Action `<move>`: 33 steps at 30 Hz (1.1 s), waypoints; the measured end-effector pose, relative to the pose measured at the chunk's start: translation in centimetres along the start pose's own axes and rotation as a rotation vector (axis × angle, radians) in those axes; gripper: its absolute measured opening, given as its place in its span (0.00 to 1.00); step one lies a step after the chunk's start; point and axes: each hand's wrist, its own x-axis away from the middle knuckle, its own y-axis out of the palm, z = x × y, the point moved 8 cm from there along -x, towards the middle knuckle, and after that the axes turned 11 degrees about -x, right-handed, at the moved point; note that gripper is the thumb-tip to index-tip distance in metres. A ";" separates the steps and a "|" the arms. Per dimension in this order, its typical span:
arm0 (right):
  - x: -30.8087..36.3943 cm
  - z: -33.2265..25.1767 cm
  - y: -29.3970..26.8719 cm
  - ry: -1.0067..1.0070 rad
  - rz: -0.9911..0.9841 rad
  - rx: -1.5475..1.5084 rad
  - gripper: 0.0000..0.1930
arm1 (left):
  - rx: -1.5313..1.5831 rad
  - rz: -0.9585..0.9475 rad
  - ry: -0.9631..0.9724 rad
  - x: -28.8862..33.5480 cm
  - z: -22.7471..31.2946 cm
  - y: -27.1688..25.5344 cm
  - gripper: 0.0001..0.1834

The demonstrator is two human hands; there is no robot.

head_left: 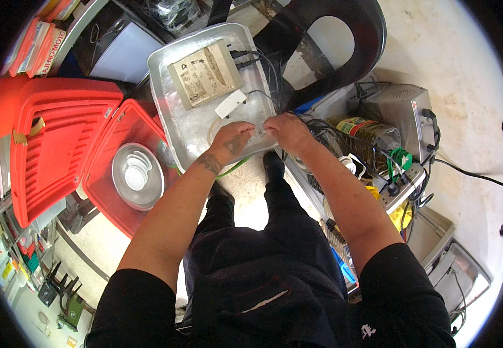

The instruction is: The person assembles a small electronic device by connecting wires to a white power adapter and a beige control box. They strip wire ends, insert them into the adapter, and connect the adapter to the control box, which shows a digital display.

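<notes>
Both hands meet over the near right part of a metal tray (157,78). My left hand (233,139) is closed, thumb and fingers pinched together. My right hand (289,130) is closed beside it, knuckles up, a small gap between the two. Whatever sits in either pinch is too small to tell. Just beyond the hands, a small white plastic block (230,104) lies in the tray. A pale thin cord (210,132) curves down toward my left hand. Farther back in the tray sits a worn beige box (204,75) with black cables (257,55) at its right side.
An open red cooler box (103,180) at left holds a metal bowl (147,194) with white dishes. A black chair (370,35) stands beyond the tray. At right are a large oil bottle (367,133), a metal appliance (399,116), a power strip (405,188) and tangled cables.
</notes>
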 end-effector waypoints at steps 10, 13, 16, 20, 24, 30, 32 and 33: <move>0.2 -0.7 -0.6 -0.047 0.055 -0.060 0.07 | 0.046 -0.054 -0.024 -0.4 -0.3 0.8 0.15; 0.2 -0.7 -0.6 -0.034 0.049 -0.084 0.06 | 0.063 -0.074 -0.050 -0.4 -0.4 1.0 0.15; 0.2 -0.7 -0.6 -0.027 0.057 -0.121 0.06 | 0.080 -0.097 -0.049 -0.3 -0.3 1.1 0.15; 0.2 -0.5 -0.8 -0.002 0.075 -0.148 0.07 | 0.123 -0.091 -0.060 -0.3 -0.1 0.9 0.15; 0.2 -0.7 -0.8 -0.011 0.070 -0.191 0.07 | 0.104 -0.083 -0.050 -0.3 0.0 0.8 0.15; 0.1 -0.4 -0.6 0.034 0.049 -0.203 0.06 | 0.098 -0.083 -0.057 -0.3 -0.4 1.1 0.15; 0.1 -0.4 -0.4 0.022 0.035 -0.164 0.06 | 0.078 -0.046 -0.041 -0.2 -0.3 1.0 0.15; 0.1 -0.3 -0.2 0.024 0.023 -0.141 0.06 | 0.064 -0.040 -0.061 -0.2 -0.5 1.0 0.15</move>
